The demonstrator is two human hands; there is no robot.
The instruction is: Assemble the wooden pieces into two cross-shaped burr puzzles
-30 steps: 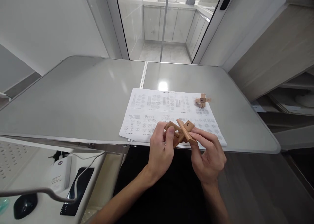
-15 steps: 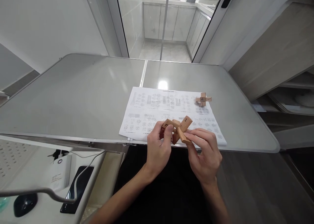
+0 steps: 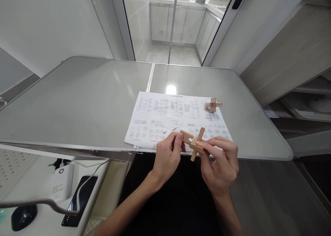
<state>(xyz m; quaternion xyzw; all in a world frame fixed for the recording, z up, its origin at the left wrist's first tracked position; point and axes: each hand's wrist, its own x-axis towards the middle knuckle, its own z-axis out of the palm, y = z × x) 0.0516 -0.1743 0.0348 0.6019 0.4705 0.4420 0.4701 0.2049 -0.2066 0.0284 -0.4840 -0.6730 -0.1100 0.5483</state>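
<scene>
Both my hands hold a cluster of interlocked wooden puzzle pieces (image 3: 193, 141) just above the near edge of the grey table (image 3: 77, 101). My left hand (image 3: 168, 158) pinches the left end of one flat piece. The fingers of my right hand (image 3: 219, 163) grip the crossed pieces on the right side. Under the puzzle lies a printed instruction sheet (image 3: 165, 117). A second, small assembled wooden cross (image 3: 213, 105) marked with a number rests on the sheet's far right corner, apart from both hands.
A lower side surface at the left carries a white power bank (image 3: 60, 186), a black phone (image 3: 77, 201) with a cable, and a dark mouse (image 3: 22, 217). Wooden shelves (image 3: 305, 101) stand to the right. A glass door (image 3: 170, 26) lies beyond the table.
The wooden pieces have been turned and rearranged between my fingers; the numbered face that pointed up is out of sight and a thin piece now stands crosswise. Both hands stayed near the table's edge.
</scene>
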